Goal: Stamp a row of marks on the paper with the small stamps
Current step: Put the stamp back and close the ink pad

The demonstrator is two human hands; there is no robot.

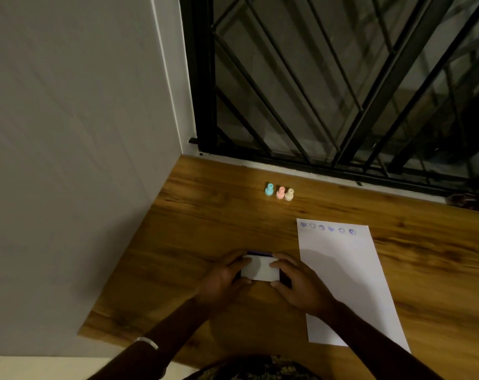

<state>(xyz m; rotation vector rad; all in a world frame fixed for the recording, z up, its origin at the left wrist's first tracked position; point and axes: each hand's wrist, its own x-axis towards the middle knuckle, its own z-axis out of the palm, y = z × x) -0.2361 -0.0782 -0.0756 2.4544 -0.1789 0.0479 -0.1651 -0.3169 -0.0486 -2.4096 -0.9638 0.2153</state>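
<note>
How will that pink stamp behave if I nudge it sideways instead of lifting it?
The pink stamp would probably tip rather than slide: it stands upright, narrow at the neck. It looks small and likely light, so a slight push should move it. It stands close between the teal stamp and the cream stamp, so a sideways nudge may knock a neighbour over.

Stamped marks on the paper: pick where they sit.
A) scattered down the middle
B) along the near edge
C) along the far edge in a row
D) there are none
C: the marks run in one row along the far edge of the paper, six by my count, and the sheet below them is blank.
</note>
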